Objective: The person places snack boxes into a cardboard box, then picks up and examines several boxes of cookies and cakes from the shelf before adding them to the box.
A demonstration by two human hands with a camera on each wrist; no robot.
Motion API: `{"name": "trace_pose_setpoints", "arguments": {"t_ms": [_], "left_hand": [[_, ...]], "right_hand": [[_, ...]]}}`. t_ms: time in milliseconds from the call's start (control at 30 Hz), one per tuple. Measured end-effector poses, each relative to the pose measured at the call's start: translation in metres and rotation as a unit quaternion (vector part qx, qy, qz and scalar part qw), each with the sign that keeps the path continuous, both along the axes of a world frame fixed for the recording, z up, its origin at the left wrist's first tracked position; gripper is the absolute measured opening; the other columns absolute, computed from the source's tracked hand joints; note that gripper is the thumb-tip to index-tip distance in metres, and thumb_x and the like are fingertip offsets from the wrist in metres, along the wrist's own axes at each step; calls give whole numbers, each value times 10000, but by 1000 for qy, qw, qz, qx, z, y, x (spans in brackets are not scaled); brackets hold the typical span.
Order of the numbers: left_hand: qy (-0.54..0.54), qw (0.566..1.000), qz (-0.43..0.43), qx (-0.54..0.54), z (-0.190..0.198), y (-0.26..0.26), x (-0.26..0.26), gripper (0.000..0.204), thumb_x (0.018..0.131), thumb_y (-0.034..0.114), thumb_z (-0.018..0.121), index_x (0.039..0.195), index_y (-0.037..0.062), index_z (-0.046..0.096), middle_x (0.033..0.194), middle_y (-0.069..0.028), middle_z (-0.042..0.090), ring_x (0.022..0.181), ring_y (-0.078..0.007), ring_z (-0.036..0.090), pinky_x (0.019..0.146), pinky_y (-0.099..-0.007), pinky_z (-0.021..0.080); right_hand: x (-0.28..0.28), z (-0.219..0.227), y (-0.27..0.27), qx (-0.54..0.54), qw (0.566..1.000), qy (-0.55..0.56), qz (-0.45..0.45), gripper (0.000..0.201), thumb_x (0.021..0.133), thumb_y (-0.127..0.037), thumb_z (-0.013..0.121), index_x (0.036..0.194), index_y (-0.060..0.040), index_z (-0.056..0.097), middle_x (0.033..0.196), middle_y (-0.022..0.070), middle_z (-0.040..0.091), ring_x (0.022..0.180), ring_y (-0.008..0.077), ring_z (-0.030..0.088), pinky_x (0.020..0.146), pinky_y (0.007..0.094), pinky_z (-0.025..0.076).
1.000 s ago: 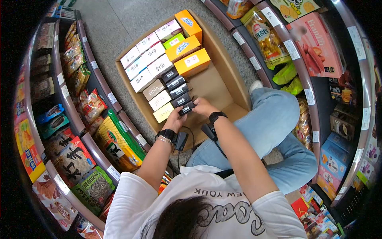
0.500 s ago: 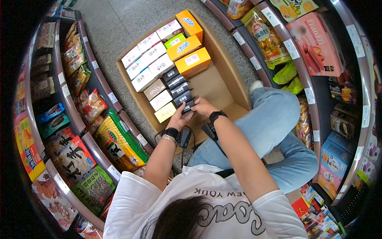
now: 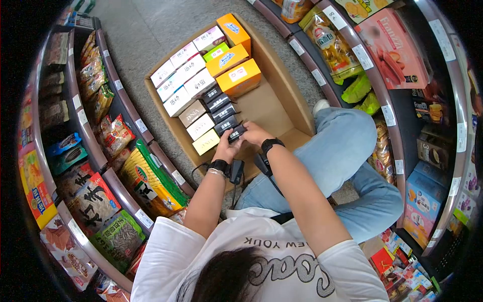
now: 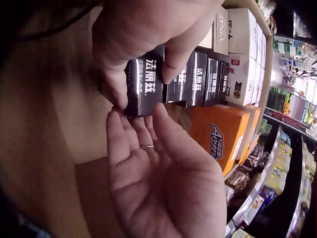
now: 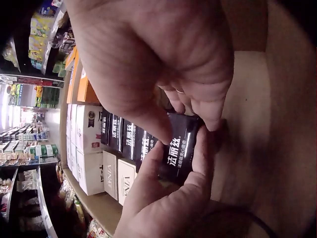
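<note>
Both hands hold a small black box with white lettering (image 3: pixel 236 134) at the near end of a row of similar black boxes (image 3: pixel 220 102). My left hand (image 3: pixel 228 148) grips its left side, with the thumb on the printed face (image 4: pixel 152 82) and fingers round the outer side. At its other end my right hand (image 3: pixel 256 134) pinches it between thumb and fingers. In the right wrist view, the held box (image 5: pixel 179 148) sits close against the row, partly covered by both hands. A ring (image 4: pixel 147 147) shows on the right hand.
The row stands in a large cardboard carton (image 3: pixel 297 103) on the floor. White boxes (image 3: pixel 193 70), VINA boxes (image 3: pixel 200 127), a yellow box (image 3: pixel 207 143) and orange boxes (image 3: pixel 239 78) fill its far and left parts. Snack shelves (image 3: pixel 146 126) flank both sides; the person's bent legs (image 3: pixel 332 146) are beside the carton.
My left hand has shifted slightly right round the black box, and its fingers have moved further under the box's near side. The right hand stays at its end. The head view has shifted slightly.
</note>
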State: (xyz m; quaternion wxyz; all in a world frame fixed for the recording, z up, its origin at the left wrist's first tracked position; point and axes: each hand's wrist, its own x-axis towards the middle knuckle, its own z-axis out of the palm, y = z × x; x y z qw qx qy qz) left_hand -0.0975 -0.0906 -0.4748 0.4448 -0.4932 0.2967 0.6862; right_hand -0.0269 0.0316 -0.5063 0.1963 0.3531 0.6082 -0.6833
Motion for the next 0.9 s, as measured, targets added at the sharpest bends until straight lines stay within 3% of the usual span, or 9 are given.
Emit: {"name": "trace_pose_setpoints", "arguments": {"t_ms": [33,100,233,333,433,533,633,767,900], "left_hand": [[-5,1000,-5,-5,2,0,-2,222,815,58,648,996,-14,543,1017,-155,596,951,-307,583,865,-410,528],[-4,1000,-8,1,5,-2,-3,180,823,79,645,970,12,568,977,-108,620,914,-271,605,839,-387,529],[-4,1000,-14,-20,8,-4,-6,201,822,89,652,987,8,572,995,-111,620,939,-276,603,854,-394,528],[-10,999,-11,-28,-3,-6,-5,227,817,78,654,1010,3,562,1027,-139,610,979,-306,588,892,-420,513],[-4,1000,-11,3,-11,-8,-4,267,818,61,644,1054,-1,534,1085,-189,583,1042,-362,556,957,-477,477],[10,999,-19,25,-7,-11,-2,291,828,65,642,1085,3,519,1143,-198,554,1096,-379,528,984,-528,442],[31,999,-27,14,4,-12,-2,342,830,81,655,1126,10,500,1220,-208,504,1152,-388,486,1003,-552,412],[32,999,-26,12,10,-13,-2,359,831,89,658,1143,16,496,1212,-203,509,1164,-384,476,1010,-556,400],[43,995,-65,62,-17,-25,-7,361,835,100,655,1155,41,500,1203,-184,520,1167,-379,476,1010,-558,398]], "right_hand": [[0,-2,-1,-1,1000,8,13,406,699,19,631,1094,64,552,992,142,625,913,211,580,803,311,458],[1,0,-3,3,1000,3,-2,403,690,27,630,1086,63,563,1002,140,630,917,210,583,808,310,457],[-6,13,-4,-11,999,11,32,371,691,14,629,1058,53,590,1002,143,638,924,221,588,818,314,456],[-5,16,-8,-15,1000,15,-7,405,692,-128,632,1062,36,609,1085,223,623,1049,328,583,896,378,432],[-6,21,-5,3,1000,-6,-21,379,716,-133,585,1045,54,610,1089,255,613,1054,358,581,895,402,438],[-11,38,1,140,988,-50,-40,368,718,-125,552,1022,76,607,1078,297,597,1045,406,570,896,428,441],[-16,69,15,177,981,-54,-50,369,718,-123,537,1022,75,606,1078,314,583,1040,442,552,902,437,440],[-21,87,20,162,974,9,-155,375,715,-125,549,1043,42,618,1082,272,603,1057,412,559,903,419,444],[-24,103,17,185,961,25,-203,394,713,-122,562,1072,24,631,1100,226,621,1085,364,563,930,374,437]]}}
